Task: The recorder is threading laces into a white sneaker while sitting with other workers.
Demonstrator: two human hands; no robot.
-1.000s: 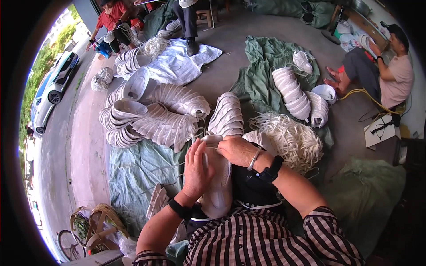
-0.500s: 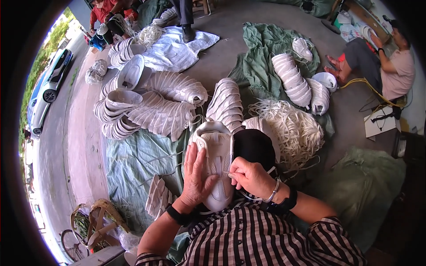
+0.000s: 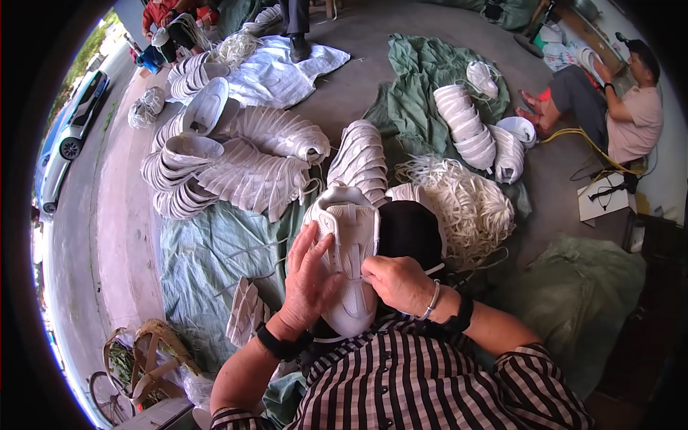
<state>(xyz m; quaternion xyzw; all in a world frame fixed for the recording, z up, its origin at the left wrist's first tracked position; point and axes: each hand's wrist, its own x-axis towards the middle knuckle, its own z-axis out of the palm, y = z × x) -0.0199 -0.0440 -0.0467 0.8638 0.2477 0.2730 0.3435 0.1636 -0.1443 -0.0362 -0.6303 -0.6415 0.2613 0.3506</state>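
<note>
A white shoe upper (image 3: 348,240) stands in front of me, toe toward my body, with its tongue and eyelet edges showing. My left hand (image 3: 309,278) rests along its left side, fingers apart and slightly bent, thumb over the front part. At the right eyelet edge my right hand (image 3: 400,285) is pinched closed on a thin white shoelace; the fingertips hide most of it. A bit of white lace (image 3: 436,269) shows just beyond that hand. Right beside the shoe upper is a round black surface (image 3: 410,233).
Stacked white shoe uppers (image 3: 254,175) lie ahead and left, another stack (image 3: 358,161) straight ahead. A heap of white laces (image 3: 466,208) sits to the right. Green sheeting (image 3: 208,265) covers the floor. A person (image 3: 631,115) sits at the far right; a woven basket (image 3: 154,358) is lower left.
My left fingers have loosened from lying flat on the shoe upper and spread apart. My right hand has shifted slightly left, over the eyelet edge. The whole view has moved slightly.
</note>
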